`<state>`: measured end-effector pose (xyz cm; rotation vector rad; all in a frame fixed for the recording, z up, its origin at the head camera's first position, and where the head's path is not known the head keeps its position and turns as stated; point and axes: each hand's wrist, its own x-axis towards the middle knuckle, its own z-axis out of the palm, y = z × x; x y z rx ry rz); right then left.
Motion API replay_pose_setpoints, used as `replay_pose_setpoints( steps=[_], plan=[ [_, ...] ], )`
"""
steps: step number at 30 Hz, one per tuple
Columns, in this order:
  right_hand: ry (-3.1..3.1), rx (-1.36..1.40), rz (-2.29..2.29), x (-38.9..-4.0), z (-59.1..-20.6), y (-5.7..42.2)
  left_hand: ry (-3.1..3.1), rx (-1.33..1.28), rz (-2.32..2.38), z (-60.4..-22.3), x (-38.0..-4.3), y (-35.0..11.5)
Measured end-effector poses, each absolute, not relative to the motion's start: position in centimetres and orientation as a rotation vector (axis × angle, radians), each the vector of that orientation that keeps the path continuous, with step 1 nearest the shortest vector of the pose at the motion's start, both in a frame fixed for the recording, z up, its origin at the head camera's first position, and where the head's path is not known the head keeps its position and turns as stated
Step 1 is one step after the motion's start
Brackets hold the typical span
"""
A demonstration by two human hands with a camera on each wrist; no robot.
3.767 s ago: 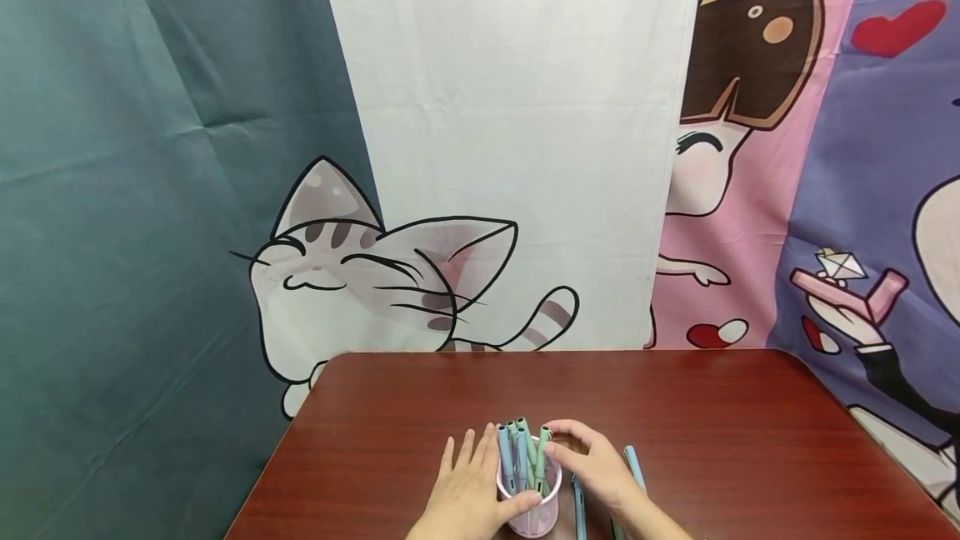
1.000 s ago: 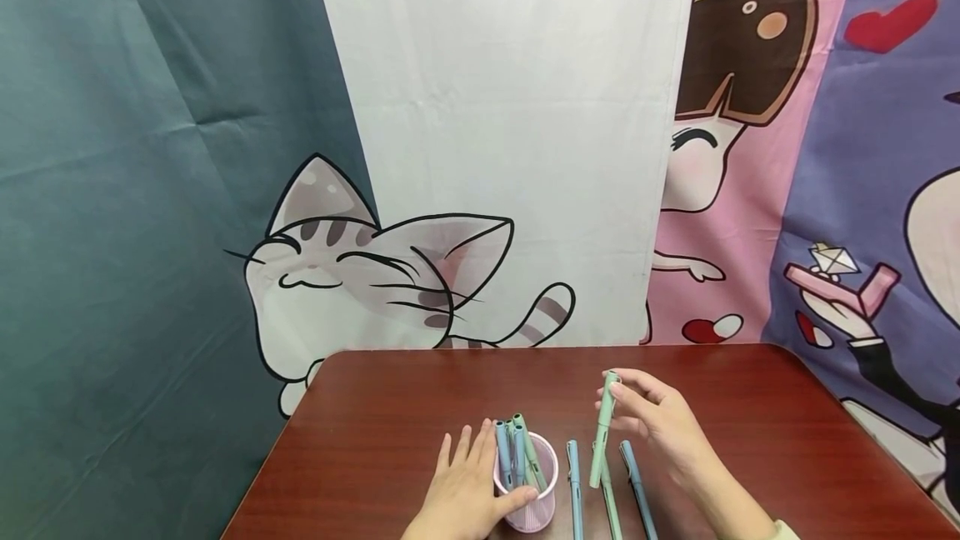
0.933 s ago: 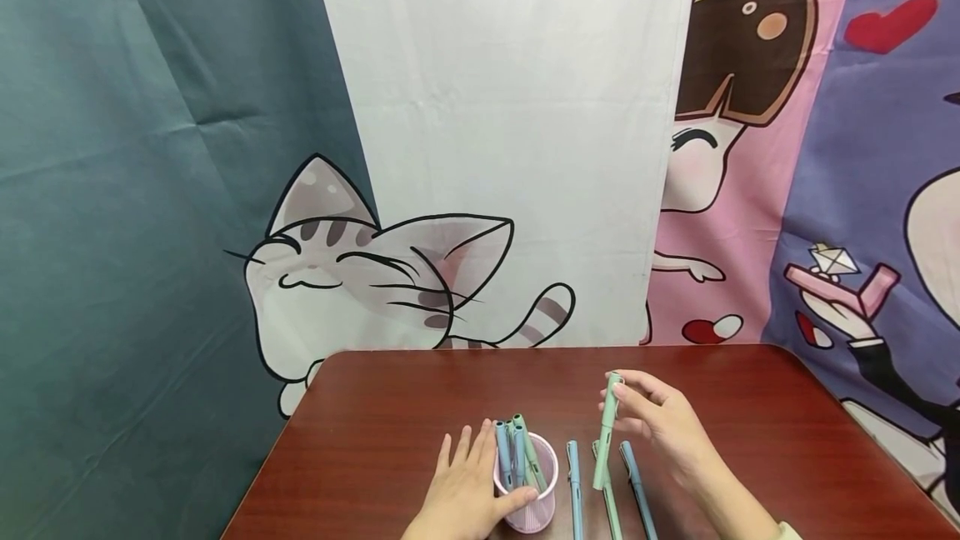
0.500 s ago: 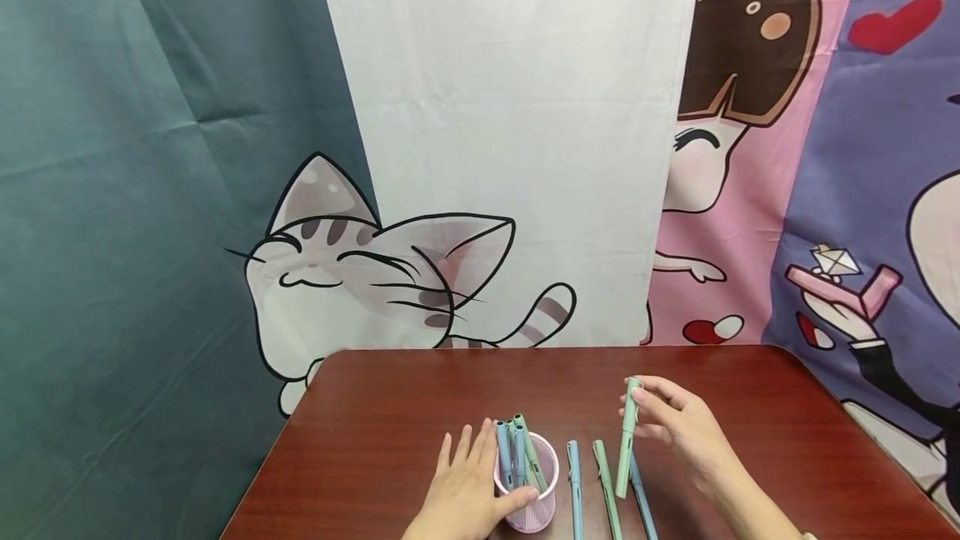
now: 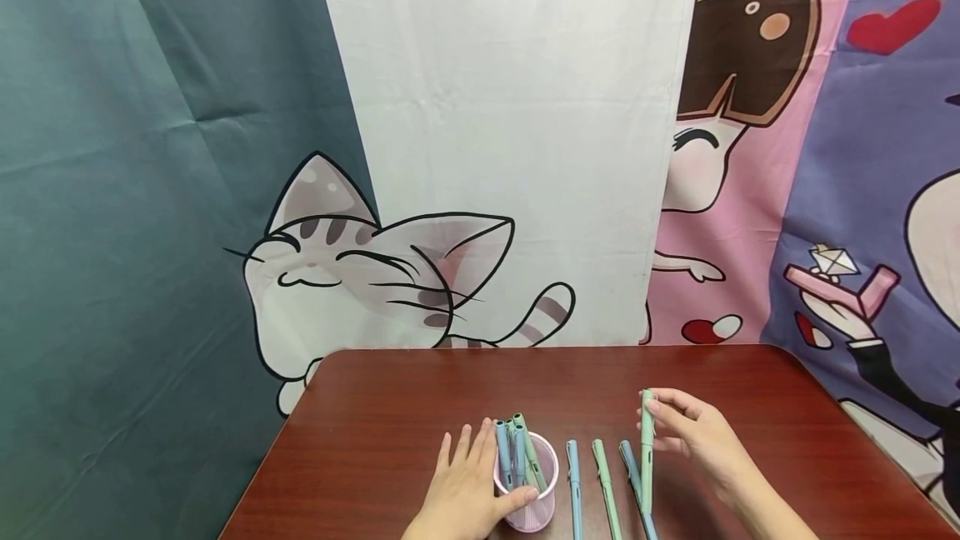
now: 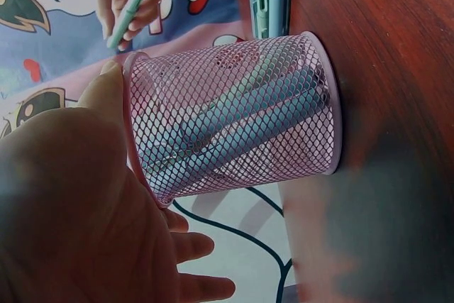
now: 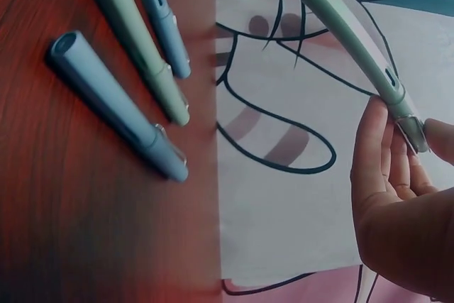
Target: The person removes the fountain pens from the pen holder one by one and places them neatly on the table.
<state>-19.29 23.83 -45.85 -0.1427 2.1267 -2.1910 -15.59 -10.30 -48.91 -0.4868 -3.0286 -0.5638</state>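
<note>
My right hand point(image 5: 697, 436) pinches a light green pen point(image 5: 647, 461) by its capped upper end. The pen hangs upright, over or close to the rightmost blue pen point(image 5: 632, 465); whether it touches the table I cannot tell. In the right wrist view, thumb and fingers hold the cap end of the green pen point(image 7: 355, 47). My left hand point(image 5: 465, 486) rests against a pink mesh pen cup point(image 6: 234, 115), fingers straight and spread, thumb at the rim. Inside the cup lean blue pens point(image 5: 503, 452) and green pens point(image 5: 533, 463).
On the brown table point(image 5: 405, 407), right of the cup, lie a blue pen point(image 5: 574, 486) and a green pen point(image 5: 606, 486), side by side with gaps, left of the rightmost blue one. Behind the table's far edge hangs a printed cloth point(image 5: 510, 107) with a cartoon cat.
My right hand has drawn the green pen out of the cup and carried it right, past the blue and green pens on the table, then lower. The left hand stays at the cup.
</note>
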Motion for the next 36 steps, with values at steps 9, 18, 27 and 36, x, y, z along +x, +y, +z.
replay_pose_setpoints(
  steps=[9,18,27,36],
  plan=[
    [2.155,-0.103,-2.083,-19.5,-46.5,24.8,-3.028,-0.485,-0.554,-49.0,-15.7,-10.3],
    [2.159,-0.07,-2.029,-19.9,-47.6,25.9,-3.03,-0.492,-0.561,-48.8,-15.6,-10.3],
    [2.175,-0.045,-1.94,-20.3,-48.4,26.7,-3.03,-0.494,-0.536,-48.8,-15.6,-10.3],
    [2.191,-0.074,-1.853,-20.7,-49.8,27.4,-3.042,-0.486,-0.543,-48.9,-15.7,-10.2]
  ],
)
